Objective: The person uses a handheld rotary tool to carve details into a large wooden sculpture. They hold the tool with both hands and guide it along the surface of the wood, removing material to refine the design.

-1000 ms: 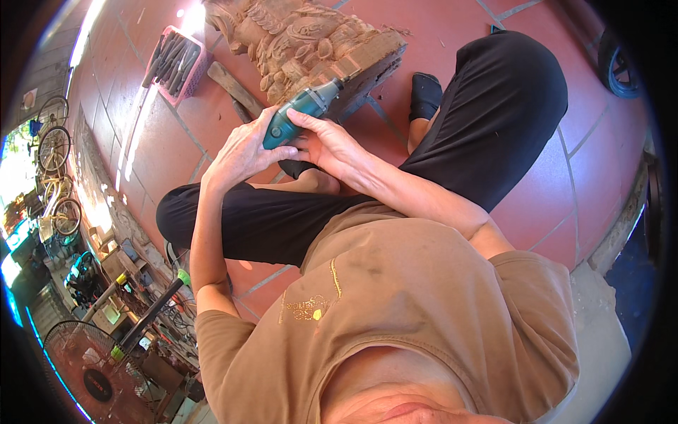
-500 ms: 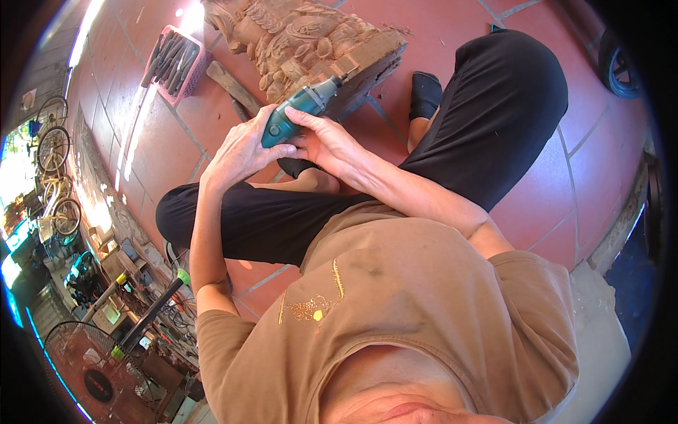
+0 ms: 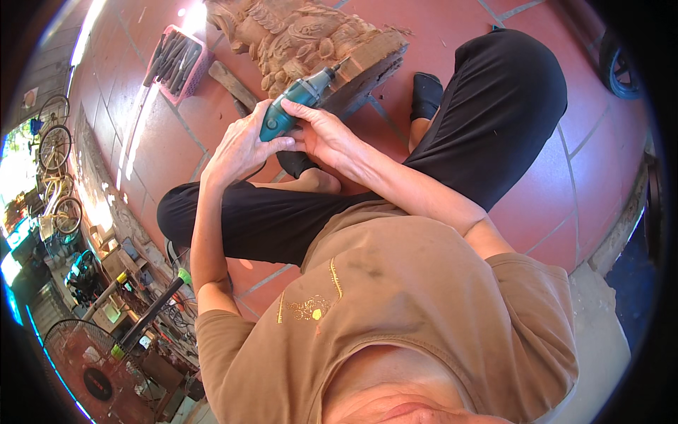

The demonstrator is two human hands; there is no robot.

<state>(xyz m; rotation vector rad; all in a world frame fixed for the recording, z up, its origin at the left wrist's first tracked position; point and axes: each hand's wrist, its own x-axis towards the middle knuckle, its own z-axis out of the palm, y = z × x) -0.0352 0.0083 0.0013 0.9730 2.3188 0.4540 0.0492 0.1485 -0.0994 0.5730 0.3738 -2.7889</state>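
A green rotary tool (image 3: 291, 107) with a thin bit at its tip is held between both of my hands. My left hand (image 3: 240, 145) wraps round its rear end, and a dark cord hangs below it. The fingers of my right hand (image 3: 321, 138) close on its near side, with the thumb lying on top of the body. Just beyond the tool stands a carved wooden sculpture (image 3: 300, 39) with rounded, layered shapes. The bit points up and to the right, over the sculpture's flat base in the picture; whether it touches the wood I cannot tell.
A pink basket (image 3: 200, 71) filled with dark-handled carving tools stands at the far left. Beside it a wooden mallet (image 3: 233, 83) lies on the red tiled floor (image 3: 166, 152). A fan (image 3: 95, 381) and a cluttered shelf are at the lower left; a black wheel (image 3: 620, 67) is far right.
The rotary tool has shifted slightly left and its tip now points a little more upward. Both hands have moved slightly with it and keep hold of it.
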